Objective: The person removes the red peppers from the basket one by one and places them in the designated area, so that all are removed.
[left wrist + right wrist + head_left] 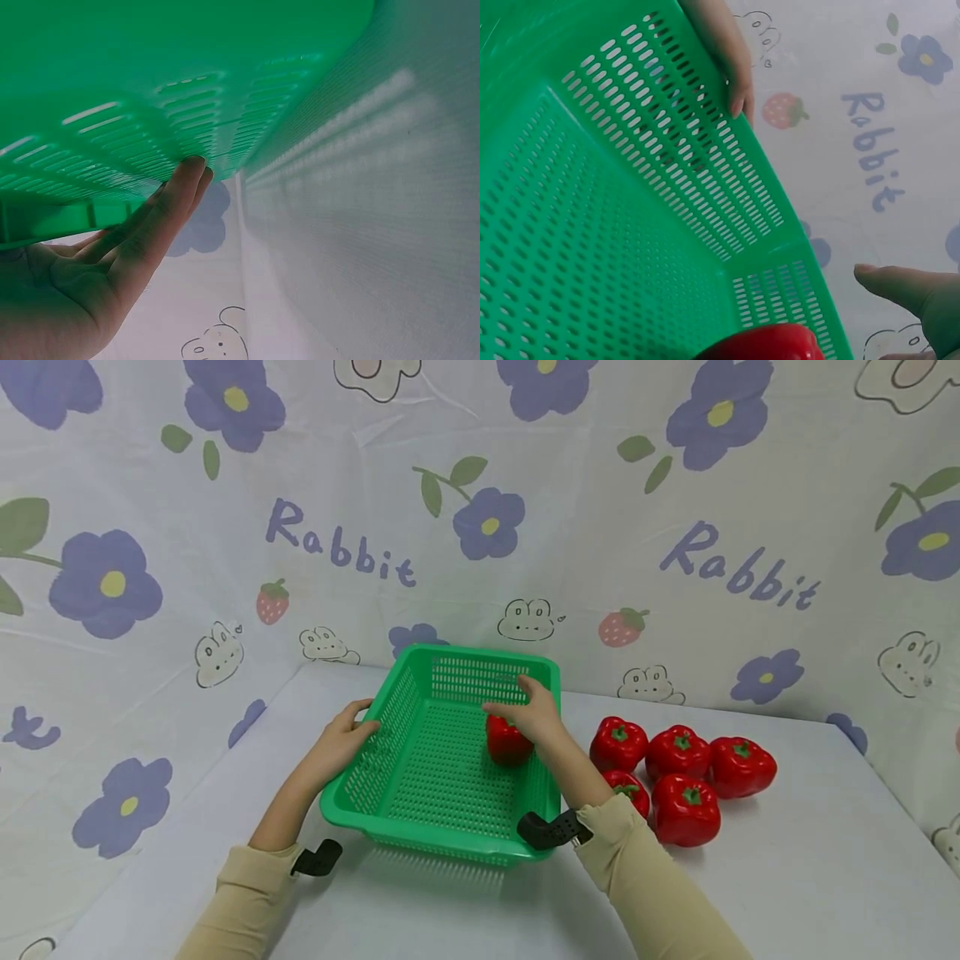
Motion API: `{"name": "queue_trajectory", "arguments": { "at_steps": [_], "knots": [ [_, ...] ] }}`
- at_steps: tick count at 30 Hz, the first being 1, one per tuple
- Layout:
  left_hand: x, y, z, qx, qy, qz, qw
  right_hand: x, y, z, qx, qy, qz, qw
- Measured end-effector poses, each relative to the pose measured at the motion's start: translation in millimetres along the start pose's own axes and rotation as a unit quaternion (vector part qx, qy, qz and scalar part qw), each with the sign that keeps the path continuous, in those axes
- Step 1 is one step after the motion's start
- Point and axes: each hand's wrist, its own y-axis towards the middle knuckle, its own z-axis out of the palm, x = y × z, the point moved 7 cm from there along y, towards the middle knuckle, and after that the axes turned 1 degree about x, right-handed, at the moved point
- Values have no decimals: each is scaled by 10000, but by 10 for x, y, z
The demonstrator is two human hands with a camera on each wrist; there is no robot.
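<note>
A green plastic basket (448, 837) with slotted walls is in the middle of the head view. My left hand (343, 745) holds its left rim, thumb over the edge and fingers along the outer wall, as the left wrist view shows. Inside, toward the right wall, lies one red bell pepper (507, 747). My right hand (536, 713) is over that pepper with thumb and fingers spread apart, gripping nothing. In the right wrist view the top of the pepper (769, 345) shows at the bottom edge, with the right hand (926, 300) beside it.
To the right of the basket, several more red bell peppers (686, 810) stand grouped on the white table (810, 860); my right forearm partly covers one. Behind rises a white cloth backdrop (585, 527) printed with flowers, rabbits and strawberries. Each wrist carries a black camera mount (551, 832).
</note>
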Motion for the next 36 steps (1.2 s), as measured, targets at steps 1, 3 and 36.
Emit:
{"name": "queue_trajectory", "arguments": {
  "at_steps": [1, 3, 36],
  "knots": [
    [1, -1, 1, 6, -4, -1, 10000, -7, 3, 4, 4, 31, -17, 10000],
    [2, -1, 2, 7, -16, 6, 10000, -10, 6, 10, -10, 65, -73, 10000],
    [-9, -22, 17, 38, -116, -17, 9999, -193, 11, 120, -145, -483, 370, 9980]
  ]
}}
